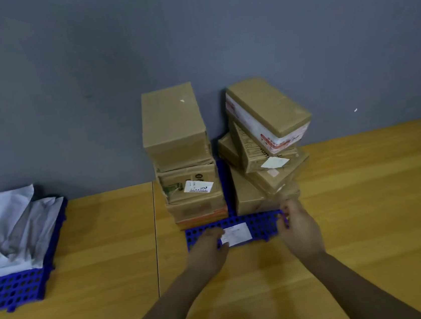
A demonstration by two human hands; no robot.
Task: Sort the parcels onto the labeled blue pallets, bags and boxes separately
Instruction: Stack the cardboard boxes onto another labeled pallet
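- Gripping the box pallet (261,223) with both hands at its front edge; that's what I get on my remote feed.
- Left hand (209,248): fingers curled over the front edge, thumb touching the left side of the white label (235,234).
- Right hand (300,230): fingers curled round the pallet's front right corner; blurry, so I can't tell how tight.
- Box pallet sits mid-tabletop (365,194), back edge near the grey wall (189,30).
- Left stack (183,162) of cardboard boxes on the pallet's left half, fairly upright.
- Right stack (263,148) on the right half, boxes skewed and tilted; the top one has red-and-white tape.
- I see a strip of blue between the stacks.
- Bag pallet (16,286) at the tabletop's left edge, well apart, with grey and white bags (10,229) piled on its back part.
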